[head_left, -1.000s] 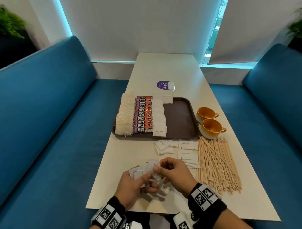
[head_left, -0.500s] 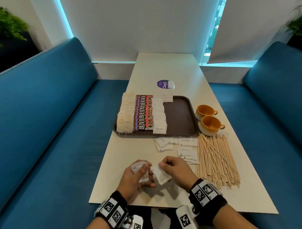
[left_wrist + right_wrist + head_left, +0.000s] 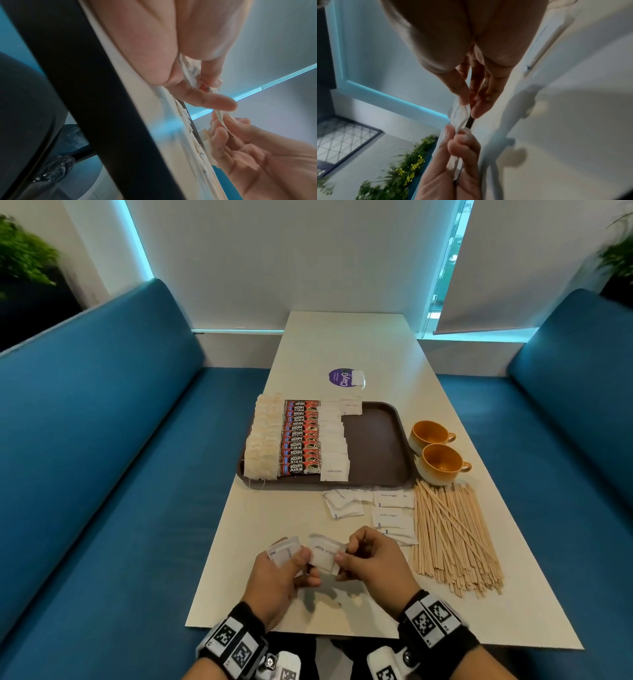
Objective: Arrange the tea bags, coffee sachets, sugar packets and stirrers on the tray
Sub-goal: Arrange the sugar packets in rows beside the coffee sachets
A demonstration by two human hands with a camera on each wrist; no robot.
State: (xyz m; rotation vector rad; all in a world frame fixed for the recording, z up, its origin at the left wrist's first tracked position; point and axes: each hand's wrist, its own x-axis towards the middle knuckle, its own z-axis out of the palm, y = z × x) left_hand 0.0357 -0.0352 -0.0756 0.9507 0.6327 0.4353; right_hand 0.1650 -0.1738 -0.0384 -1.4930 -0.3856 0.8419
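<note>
Above the table's near edge my left hand (image 3: 291, 566) holds a small stack of white sugar packets (image 3: 283, 551) under its thumb. My right hand (image 3: 352, 559) pinches one white sugar packet (image 3: 325, 553) by its right end, close beside the left stack. The brown tray (image 3: 376, 446) carries a column of tea bags (image 3: 262, 445), a column of red coffee sachets (image 3: 301, 440) and a column of sugar packets (image 3: 335, 443). Loose sugar packets (image 3: 387, 511) lie between tray and hands. Wooden stirrers (image 3: 452, 535) lie in a pile at the right.
Two orange cups (image 3: 438, 457) stand right of the tray. A purple round sticker (image 3: 342, 377) lies beyond it. Blue benches (image 3: 102, 474) flank the white table (image 3: 342, 344).
The right hand drew one packet apart from the bunch in the left hand, then brought it back beside the stack. Both hands rose a little.
</note>
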